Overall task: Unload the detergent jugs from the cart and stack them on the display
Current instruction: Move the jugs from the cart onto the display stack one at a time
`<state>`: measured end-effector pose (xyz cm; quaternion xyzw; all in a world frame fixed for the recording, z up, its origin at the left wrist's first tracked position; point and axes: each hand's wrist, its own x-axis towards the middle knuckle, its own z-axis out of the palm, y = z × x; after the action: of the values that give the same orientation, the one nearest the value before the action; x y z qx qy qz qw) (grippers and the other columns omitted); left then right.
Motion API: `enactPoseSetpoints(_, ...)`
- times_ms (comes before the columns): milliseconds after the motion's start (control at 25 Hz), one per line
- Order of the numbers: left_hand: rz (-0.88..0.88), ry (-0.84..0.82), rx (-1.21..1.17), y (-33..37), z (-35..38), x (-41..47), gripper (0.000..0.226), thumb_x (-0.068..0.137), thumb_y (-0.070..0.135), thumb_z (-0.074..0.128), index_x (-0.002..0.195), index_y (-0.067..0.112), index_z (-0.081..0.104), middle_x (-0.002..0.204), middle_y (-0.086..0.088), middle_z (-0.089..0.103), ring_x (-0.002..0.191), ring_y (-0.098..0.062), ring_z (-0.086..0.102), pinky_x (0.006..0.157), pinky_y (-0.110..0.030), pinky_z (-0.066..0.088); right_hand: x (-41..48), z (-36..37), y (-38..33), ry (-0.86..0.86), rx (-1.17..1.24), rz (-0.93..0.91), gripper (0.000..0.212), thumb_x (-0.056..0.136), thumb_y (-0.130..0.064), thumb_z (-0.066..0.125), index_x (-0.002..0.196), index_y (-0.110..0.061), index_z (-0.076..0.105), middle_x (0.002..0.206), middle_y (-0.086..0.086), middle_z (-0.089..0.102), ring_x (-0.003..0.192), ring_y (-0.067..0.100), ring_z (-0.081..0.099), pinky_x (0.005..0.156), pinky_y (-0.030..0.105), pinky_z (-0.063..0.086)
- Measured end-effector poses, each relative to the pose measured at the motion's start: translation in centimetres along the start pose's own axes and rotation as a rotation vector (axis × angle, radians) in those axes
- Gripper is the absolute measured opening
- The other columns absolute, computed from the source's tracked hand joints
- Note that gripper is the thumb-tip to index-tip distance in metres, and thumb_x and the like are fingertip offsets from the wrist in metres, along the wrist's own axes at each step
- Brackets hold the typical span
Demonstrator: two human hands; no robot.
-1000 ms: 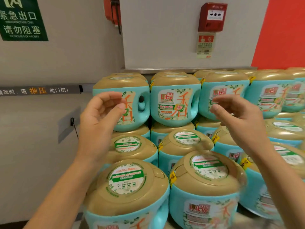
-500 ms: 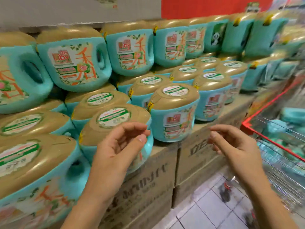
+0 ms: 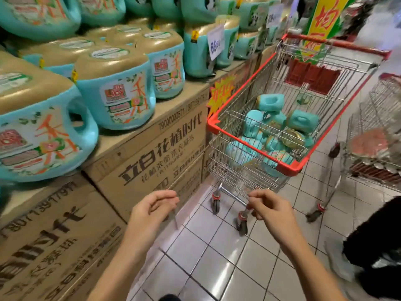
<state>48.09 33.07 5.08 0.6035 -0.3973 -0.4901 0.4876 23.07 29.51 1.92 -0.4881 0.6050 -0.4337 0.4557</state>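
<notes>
Turquoise detergent jugs with gold tops [image 3: 115, 88] stand stacked in rows on the display of cardboard boxes [image 3: 152, 146] at the left. Several more jugs [image 3: 271, 135] lie jumbled inside a wire shopping cart with a red rim [image 3: 251, 59] at the centre right. My left hand [image 3: 152, 208] and my right hand [image 3: 269, 206] hover low in front of me, short of the cart, fingers loosely curled and holding nothing. Neither hand touches a jug.
A second wire cart [image 3: 373, 135] stands at the right on the white tiled floor [image 3: 217, 257]. Price tags [image 3: 215, 41] hang off the display. A dark shape [image 3: 377, 246] is at the lower right.
My view has swung right and down from the stacked jugs to the cart. Both hands have dropped away from the display and now hang in front of the cart, still holding nothing.
</notes>
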Motion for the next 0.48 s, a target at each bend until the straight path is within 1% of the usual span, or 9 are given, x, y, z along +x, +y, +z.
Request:
enactPoseSetpoints(80,-0.03,-0.036,0.028,-0.3,2.7,1.9,0.018,0.092,0.002,0.059,0.102,0.013,0.07,0.093,-0.001,0.075,0.085,-0.005,0.069,0.063,-0.005,0.048,1.4,-2.3,1.1,0.038,0.023,0.044,0.015,0.091,0.003,0.056,0.089,-0.008,0.067,0.07,0.01,0.064,0.049,0.004,0.053,0.047,0.013,0.042)
enactPoseSetpoints(160,-0.025,-0.069,0.069,-0.2,5.4,4.5,0.018,0.092,0.003,0.059,0.103,0.012,0.069,0.096,-0.003,0.074,0.088,-0.01,0.068,0.064,-0.004,0.048,3.4,-4.2,2.0,0.079,0.017,0.062,0.017,0.091,0.001,0.056,0.09,-0.011,0.068,0.072,0.008,0.066,0.049,0.002,0.055,0.049,0.012,0.043)
enactPoseSetpoints(320,0.002,-0.126,0.104,0.3,10.6,10.9,0.017,0.09,0.006,0.062,0.101,0.016,0.07,0.096,0.001,0.074,0.085,-0.004,0.067,0.064,-0.005,0.047,8.9,-7.3,2.7,0.132,-0.007,0.056,0.019,0.091,-0.003,0.059,0.087,-0.019,0.068,0.069,0.006,0.066,0.055,0.0,0.06,0.052,0.011,0.044)
enactPoseSetpoints(440,-0.003,-0.168,0.106,0.9,14.8,16.4,0.017,0.09,0.006,0.062,0.099,0.018,0.07,0.095,0.003,0.074,0.087,-0.004,0.067,0.068,-0.009,0.048,14.4,-9.9,2.0,0.168,-0.017,0.045,0.019,0.091,0.0,0.059,0.085,-0.016,0.066,0.071,0.013,0.062,0.054,0.002,0.056,0.052,0.012,0.042)
enactPoseSetpoints(480,-0.009,-0.178,0.102,1.3,16.3,18.3,0.017,0.09,0.005,0.062,0.098,0.018,0.07,0.092,0.003,0.075,0.085,-0.002,0.067,0.067,-0.009,0.048,16.4,-10.9,1.4,0.182,-0.025,0.039,0.02,0.091,0.002,0.058,0.084,-0.016,0.065,0.072,0.015,0.061,0.052,0.001,0.054,0.053,0.012,0.042)
